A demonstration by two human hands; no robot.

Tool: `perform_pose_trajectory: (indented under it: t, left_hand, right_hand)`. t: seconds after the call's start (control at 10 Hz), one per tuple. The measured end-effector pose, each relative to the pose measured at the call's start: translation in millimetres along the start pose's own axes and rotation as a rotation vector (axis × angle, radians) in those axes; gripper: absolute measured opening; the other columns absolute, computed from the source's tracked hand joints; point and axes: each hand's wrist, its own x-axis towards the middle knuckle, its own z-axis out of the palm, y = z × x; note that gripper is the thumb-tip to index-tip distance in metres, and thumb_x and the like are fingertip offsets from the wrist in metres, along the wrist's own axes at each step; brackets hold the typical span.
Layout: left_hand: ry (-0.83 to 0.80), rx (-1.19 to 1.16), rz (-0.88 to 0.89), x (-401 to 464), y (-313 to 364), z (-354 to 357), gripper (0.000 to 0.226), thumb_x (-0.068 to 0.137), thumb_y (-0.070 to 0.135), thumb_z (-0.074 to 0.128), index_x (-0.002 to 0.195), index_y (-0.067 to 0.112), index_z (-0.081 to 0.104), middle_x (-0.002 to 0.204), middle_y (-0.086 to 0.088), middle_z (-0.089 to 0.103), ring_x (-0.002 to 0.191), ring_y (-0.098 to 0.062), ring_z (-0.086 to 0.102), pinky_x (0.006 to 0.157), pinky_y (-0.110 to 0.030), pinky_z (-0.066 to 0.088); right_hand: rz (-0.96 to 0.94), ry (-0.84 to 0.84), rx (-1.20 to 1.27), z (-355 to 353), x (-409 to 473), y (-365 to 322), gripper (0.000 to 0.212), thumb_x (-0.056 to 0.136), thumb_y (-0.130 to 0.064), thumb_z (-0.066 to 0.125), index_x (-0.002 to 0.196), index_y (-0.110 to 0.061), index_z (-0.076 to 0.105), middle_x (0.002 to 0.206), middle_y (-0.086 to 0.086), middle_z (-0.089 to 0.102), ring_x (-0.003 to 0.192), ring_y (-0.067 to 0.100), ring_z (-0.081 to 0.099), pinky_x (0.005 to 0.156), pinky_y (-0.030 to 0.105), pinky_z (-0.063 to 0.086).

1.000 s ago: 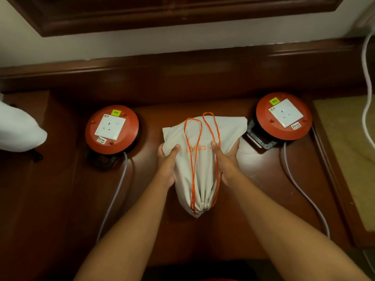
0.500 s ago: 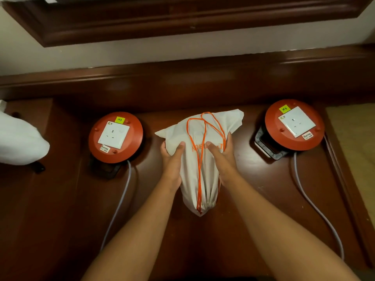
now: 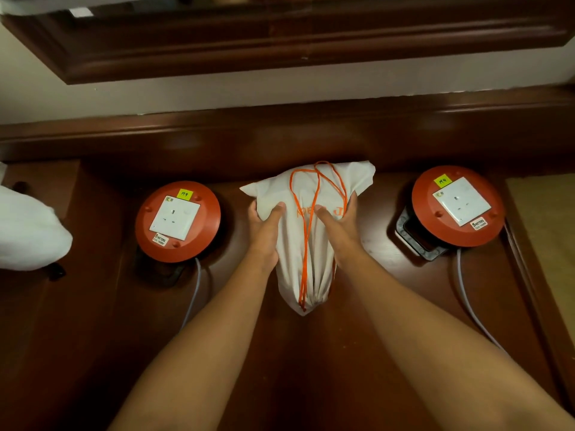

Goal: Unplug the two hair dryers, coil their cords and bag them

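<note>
1. Your left hand (image 3: 264, 227) grasps the left side of the white drawstring bag (image 3: 306, 244), thumb laid across its front and fingers curled round its edge.
2. Your right hand (image 3: 337, 225) grasps the bag's right side the same way, thumb on the front beside the orange print.
3. The bag lies on the dark wooden counter (image 3: 93, 321) between the two hands, its gathered mouth pointing toward you and its orange drawstring (image 3: 306, 237) looped over the top of the cloth.
4. A red cable reel (image 3: 178, 221) with a white socket sits to the bag's left, and a second red reel (image 3: 458, 206) to its right, each with a grey cord trailing toward you.
5. What the bag holds cannot be seen.
6. A second white bag (image 3: 29, 231) rests at the far left edge.
</note>
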Motion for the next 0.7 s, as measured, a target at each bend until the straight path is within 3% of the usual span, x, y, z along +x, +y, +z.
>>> perform_pose_trajectory:
  t: [0.1,0.3,0.4,0.5,0.6,0.7]
  left_hand:
    - [0.002,-0.014,-0.003,3.0,-2.9,-3.6,0.06,0.089,0.026,0.067,0.139,0.031,0.035,0.122,0.002,0.062,0.103,-0.02,0.066,0.087,-0.044,0.056]
    - [0.059,0.054,0.003,6.2,-7.8,-17.4,0.062,0.089,0.032,0.067,0.142,0.03,0.033,0.126,0.004,0.056,0.104,-0.012,0.06,0.079,-0.029,0.052]
    - [0.09,0.163,0.01,8.7,-9.7,-24.3,0.064,0.089,0.033,0.067,0.142,0.028,0.033,0.132,0.002,0.053,0.111,-0.017,0.057,0.087,-0.033,0.05]
    - [0.103,0.324,0.032,7.4,-6.5,-26.6,0.072,0.09,0.029,0.065,0.149,0.025,0.023,0.147,-0.001,0.039,0.129,-0.024,0.045,0.104,-0.04,0.042]
    - [0.109,0.418,0.098,0.0,0.6,-23.1,0.07,0.092,0.025,0.062,0.15,0.022,0.023,0.153,-0.002,0.031,0.137,-0.026,0.035,0.111,-0.041,0.035]
    - [0.129,0.507,0.18,-13.6,10.9,-19.7,0.059,0.094,0.025,0.059,0.146,0.021,0.032,0.149,-0.005,0.038,0.134,-0.027,0.04,0.108,-0.042,0.039]
  right_hand:
    - [0.003,0.008,-0.033,-2.3,1.0,2.6,0.101,0.082,-0.038,0.073,0.152,-0.033,0.0,0.158,-0.004,0.019,0.142,0.018,0.025,0.11,0.034,0.028]
    - [0.021,0.052,-0.134,-7.4,1.0,6.0,0.12,0.07,-0.048,0.08,0.151,-0.031,-0.007,0.159,-0.002,0.015,0.143,0.018,0.024,0.115,0.04,0.027]
    - [0.003,0.06,-0.194,-9.8,-0.8,5.8,0.119,0.073,-0.044,0.079,0.151,-0.025,-0.008,0.159,0.001,0.014,0.144,0.019,0.022,0.112,0.033,0.026]
    - [-0.005,0.052,-0.274,-13.0,-4.6,2.6,0.114,0.074,-0.044,0.078,0.152,-0.022,-0.003,0.157,0.005,0.018,0.143,0.021,0.023,0.112,0.034,0.027]
    - [-0.024,0.029,-0.355,-20.3,-11.4,-3.4,0.109,0.07,-0.055,0.075,0.152,-0.019,0.012,0.154,0.007,0.027,0.141,0.025,0.03,0.113,0.042,0.032]
    - [-0.048,0.042,-0.429,-30.3,-19.6,-12.3,0.089,0.082,-0.048,0.068,0.15,-0.014,0.022,0.153,0.008,0.026,0.139,0.026,0.031,0.111,0.038,0.033]
